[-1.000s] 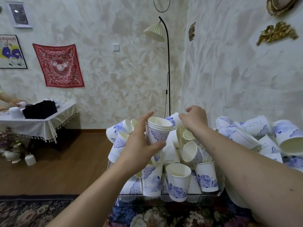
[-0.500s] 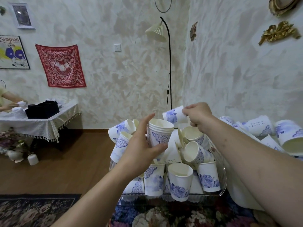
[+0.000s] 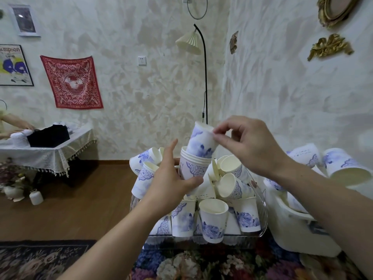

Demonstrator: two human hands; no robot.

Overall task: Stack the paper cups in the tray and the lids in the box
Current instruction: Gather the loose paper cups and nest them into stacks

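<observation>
A clear plastic tray [image 3: 261,201] holds a heap of white paper cups with blue flower prints, some upright, some tipped over. My left hand [image 3: 171,180] grips a short stack of nested cups [image 3: 191,165] above the heap. My right hand [image 3: 246,146] pinches the rim of a single cup [image 3: 201,141], tilted, with its base dipping into the top of that stack. More loose cups [image 3: 341,166] lie on a white surface to the right of the tray. No lids or box are visible near me.
The tray stands on a floral tablecloth [image 3: 201,263]. A black floor lamp [image 3: 204,77] rises behind the cups. Far left, a person's hand [image 3: 22,126] is at a side table with a black box [image 3: 48,136] and stacked white lids [image 3: 19,138].
My right hand lifted one cup out of the heap and brought it left over the stack in my left hand. The left hand stayed almost still.
</observation>
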